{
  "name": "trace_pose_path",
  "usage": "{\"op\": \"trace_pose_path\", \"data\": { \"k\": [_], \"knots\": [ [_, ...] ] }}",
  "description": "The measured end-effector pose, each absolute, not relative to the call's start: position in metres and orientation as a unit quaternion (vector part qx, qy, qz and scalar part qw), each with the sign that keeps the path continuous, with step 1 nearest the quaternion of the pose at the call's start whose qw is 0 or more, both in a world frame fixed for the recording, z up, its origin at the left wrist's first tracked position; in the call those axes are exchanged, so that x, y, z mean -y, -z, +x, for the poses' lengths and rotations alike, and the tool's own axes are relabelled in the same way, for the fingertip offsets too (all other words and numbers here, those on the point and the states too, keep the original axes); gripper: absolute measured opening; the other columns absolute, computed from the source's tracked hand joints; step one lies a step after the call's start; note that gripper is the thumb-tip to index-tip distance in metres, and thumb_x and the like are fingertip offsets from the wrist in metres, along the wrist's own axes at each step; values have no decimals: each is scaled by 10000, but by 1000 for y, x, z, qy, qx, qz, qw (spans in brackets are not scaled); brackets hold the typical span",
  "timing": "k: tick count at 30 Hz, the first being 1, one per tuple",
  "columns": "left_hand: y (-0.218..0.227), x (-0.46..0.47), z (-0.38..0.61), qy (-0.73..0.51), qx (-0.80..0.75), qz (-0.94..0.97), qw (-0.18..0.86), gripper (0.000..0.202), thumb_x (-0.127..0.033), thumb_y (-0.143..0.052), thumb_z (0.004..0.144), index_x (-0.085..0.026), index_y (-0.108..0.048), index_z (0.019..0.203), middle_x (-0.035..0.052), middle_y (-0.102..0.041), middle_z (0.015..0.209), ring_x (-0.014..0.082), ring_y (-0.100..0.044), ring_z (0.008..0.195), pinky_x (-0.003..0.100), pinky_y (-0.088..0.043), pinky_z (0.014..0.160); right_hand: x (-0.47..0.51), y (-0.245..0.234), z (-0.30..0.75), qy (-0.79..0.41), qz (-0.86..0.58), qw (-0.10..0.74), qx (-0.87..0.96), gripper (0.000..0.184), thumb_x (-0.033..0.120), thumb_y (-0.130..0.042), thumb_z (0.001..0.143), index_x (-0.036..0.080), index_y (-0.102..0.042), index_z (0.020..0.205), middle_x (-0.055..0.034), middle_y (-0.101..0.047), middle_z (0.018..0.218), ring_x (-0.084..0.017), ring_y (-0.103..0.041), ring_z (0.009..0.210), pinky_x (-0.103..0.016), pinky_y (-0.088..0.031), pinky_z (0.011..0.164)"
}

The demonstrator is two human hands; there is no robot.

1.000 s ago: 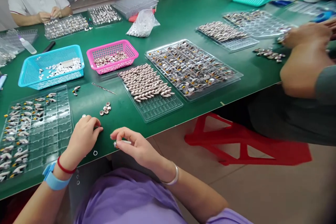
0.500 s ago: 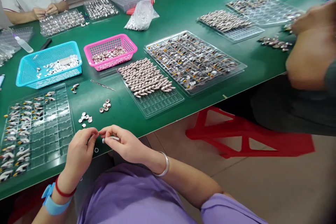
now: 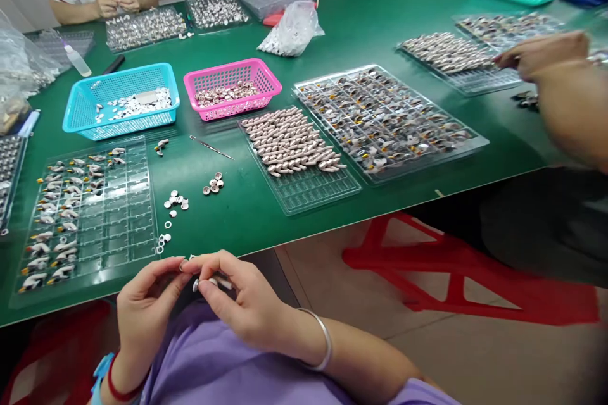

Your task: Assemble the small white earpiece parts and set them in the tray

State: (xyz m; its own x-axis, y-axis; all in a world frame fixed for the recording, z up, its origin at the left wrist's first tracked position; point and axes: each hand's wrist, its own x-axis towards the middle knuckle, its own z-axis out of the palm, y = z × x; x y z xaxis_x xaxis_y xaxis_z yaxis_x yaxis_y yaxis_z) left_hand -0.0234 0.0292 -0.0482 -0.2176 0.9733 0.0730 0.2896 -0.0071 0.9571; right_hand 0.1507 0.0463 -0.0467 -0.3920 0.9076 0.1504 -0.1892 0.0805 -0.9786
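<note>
At the table's front edge, my left hand [image 3: 149, 304] pinches a small round piece [image 3: 183, 265], perhaps a ring, between thumb and forefinger. Close beside it, my right hand [image 3: 244, 304] is closed on a small white part [image 3: 196, 285] with a round end; a pale shaft [image 3: 221, 281] shows between the fingers. The fingertips of both hands nearly meet. Just beyond them lie several white rings [image 3: 161, 243], a cluster of white caps [image 3: 177, 200] and a group of brownish cups [image 3: 213, 184]. Metal tweezers [image 3: 211, 147] rest farther back.
A partly filled clear tray [image 3: 114, 215] lies left. Behind stand a blue basket [image 3: 121, 120] and a pink basket [image 3: 232, 106]. Two trays, one of pinkish parts [image 3: 292, 142] and one of assembled pieces [image 3: 384, 117], lie right. A co-worker's hand [image 3: 551, 54] works beyond. A red stool [image 3: 465, 278] stands below.
My view has shifted left, so the table's things appear farther right. Both hands are drawn back past the table edge, uncovering white rings. The co-worker's hand at right now reaches toward a tray.
</note>
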Motion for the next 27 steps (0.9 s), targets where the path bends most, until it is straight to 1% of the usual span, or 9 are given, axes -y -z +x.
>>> {"op": "trace_pose_path", "data": {
  "k": [3,5,7,11,15,21,27],
  "knots": [
    [48,-20,-22,-483,-607,533,337,153,-208,-795,717,-255,-776,861,-16,-784,801,148,-735,693,200,-610,676,-49,40,153,-551,-337,447,618,50,174,-530,893,178,-570,923,-64,-684,928,-149,-648,851,-263,-505,782],
    [48,-16,-21,-476,-604,545,335,166,-191,-791,722,-267,-778,869,-24,-778,792,139,-726,687,189,-601,668,-52,37,154,-521,-368,433,637,42,195,-534,884,179,-571,870,-19,-632,789,-123,-581,700,-238,-469,672],
    [48,-14,-20,-474,-598,551,339,193,-177,-788,725,-280,-777,887,-33,-777,792,130,-719,675,176,-592,649,-55,36,154,-505,-381,415,654,57,203,-545,866,181,-558,816,12,-567,712,-108,-511,630,-227,-423,616],
    [50,-11,-19,-475,-587,557,346,207,-170,-769,746,-296,-772,910,-41,-781,819,131,-720,688,185,-592,656,-57,37,152,-502,-376,400,668,74,192,-547,842,177,-538,770,16,-542,698,-105,-481,627,-223,-389,610],
    [55,-8,-22,-467,-583,584,318,235,-159,-769,751,-304,-760,936,-50,-781,837,126,-720,701,183,-588,672,-56,37,151,-504,-383,399,663,86,193,-548,832,178,-527,750,22,-527,682,-102,-465,610,-221,-371,597],
    [61,-5,-27,-444,-583,620,278,239,-164,-761,766,-284,-750,972,-24,-777,873,137,-715,709,219,-591,707,-57,36,152,-515,-392,379,661,102,202,-555,825,190,-511,734,34,-493,656,-103,-437,590,-226,-355,584],
    [57,-5,-25,-437,-587,628,264,216,-169,-761,766,-273,-755,955,-11,-782,877,162,-721,725,257,-599,727,-56,38,152,-516,-392,375,663,111,200,-554,826,199,-500,729,34,-487,655,-109,-432,589,-234,-354,583]
  ]
}}
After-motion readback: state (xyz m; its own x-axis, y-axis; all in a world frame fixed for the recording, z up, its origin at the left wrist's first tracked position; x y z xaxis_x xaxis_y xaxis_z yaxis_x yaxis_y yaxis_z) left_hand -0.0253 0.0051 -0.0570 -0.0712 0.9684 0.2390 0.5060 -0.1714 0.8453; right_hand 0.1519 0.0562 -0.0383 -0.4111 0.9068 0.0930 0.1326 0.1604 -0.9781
